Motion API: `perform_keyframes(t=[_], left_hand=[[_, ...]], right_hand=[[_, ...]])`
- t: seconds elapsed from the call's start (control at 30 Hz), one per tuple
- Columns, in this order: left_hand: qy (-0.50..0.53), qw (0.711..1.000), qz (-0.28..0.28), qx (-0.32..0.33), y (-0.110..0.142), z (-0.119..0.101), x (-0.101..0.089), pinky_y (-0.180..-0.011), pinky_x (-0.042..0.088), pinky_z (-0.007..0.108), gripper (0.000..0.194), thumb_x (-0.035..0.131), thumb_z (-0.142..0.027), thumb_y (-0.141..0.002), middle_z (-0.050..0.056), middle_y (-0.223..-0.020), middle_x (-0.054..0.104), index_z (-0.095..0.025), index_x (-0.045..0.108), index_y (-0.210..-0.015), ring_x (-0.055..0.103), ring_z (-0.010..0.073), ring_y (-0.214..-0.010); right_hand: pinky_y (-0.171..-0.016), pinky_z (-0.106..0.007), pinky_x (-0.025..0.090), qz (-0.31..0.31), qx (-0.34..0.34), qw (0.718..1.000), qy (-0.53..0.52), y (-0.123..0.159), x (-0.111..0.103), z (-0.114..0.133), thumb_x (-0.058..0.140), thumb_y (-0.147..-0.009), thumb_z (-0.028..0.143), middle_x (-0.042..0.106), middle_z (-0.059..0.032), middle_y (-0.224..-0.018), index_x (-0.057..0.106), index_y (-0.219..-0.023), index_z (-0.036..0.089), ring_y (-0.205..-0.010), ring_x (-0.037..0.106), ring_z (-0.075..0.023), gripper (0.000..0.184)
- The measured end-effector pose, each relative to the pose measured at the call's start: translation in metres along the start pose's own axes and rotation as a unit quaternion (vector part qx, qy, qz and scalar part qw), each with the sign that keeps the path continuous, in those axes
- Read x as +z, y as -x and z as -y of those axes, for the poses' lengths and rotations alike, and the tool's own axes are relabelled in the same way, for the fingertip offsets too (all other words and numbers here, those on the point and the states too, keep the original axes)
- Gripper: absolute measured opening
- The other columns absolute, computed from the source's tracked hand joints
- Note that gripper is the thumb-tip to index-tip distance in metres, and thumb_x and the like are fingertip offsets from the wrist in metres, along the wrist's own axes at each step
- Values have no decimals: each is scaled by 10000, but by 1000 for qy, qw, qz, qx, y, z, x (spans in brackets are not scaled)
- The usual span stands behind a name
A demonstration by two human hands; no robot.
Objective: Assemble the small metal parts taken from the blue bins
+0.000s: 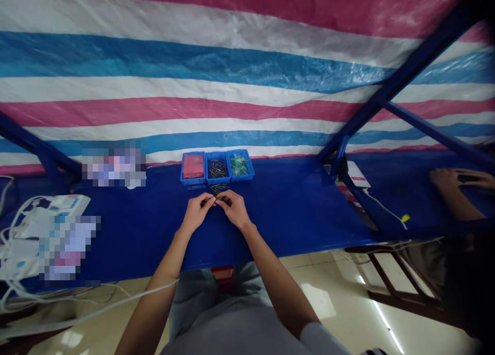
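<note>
My left hand (198, 210) and my right hand (235, 207) meet over the blue table, fingertips pinched together. Something small and dark shows between and under the fingers, too small to name. Just beyond the fingertips lies a loose pile of thin, brassy and dark screw-like pieces (219, 188). Behind it, three small blue bins stand side by side. Flat red pieces fill the left bin (192, 182), and dark metal screw-like pieces the middle bin (218, 181). In the right bin (243, 178) are clear and green small items.
White power strips with tangled cables (58, 205) crowd the left of the blue table (301, 205). A white phone-like device (358, 174) with a cable lies right, beyond a blue metal frame (356, 113). Another person's hands (460, 180) are at far right. A striped sheet (232, 107) hangs behind.
</note>
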State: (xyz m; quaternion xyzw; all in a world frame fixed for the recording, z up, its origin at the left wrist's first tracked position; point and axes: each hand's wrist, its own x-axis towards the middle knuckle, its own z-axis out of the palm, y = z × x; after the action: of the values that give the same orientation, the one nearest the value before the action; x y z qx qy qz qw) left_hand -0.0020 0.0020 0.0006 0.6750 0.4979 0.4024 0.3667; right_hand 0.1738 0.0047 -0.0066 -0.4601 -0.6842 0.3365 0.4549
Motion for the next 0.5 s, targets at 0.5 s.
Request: perform_keyframes(t=[0.5], left_hand=[[-10, 1000, 6, -6, -1, 1, 2, -755, 516, 274, 291, 554, -434, -943, 27, -796, 751, -199, 718, -895, 712, 195, -776]], right_hand=[[-689, -268, 446, 12, -11, 1000, 11, -2, 0, 4, 621, -912, 242, 674, -27, -841, 733, -895, 222, -738, 588, -160, 116]])
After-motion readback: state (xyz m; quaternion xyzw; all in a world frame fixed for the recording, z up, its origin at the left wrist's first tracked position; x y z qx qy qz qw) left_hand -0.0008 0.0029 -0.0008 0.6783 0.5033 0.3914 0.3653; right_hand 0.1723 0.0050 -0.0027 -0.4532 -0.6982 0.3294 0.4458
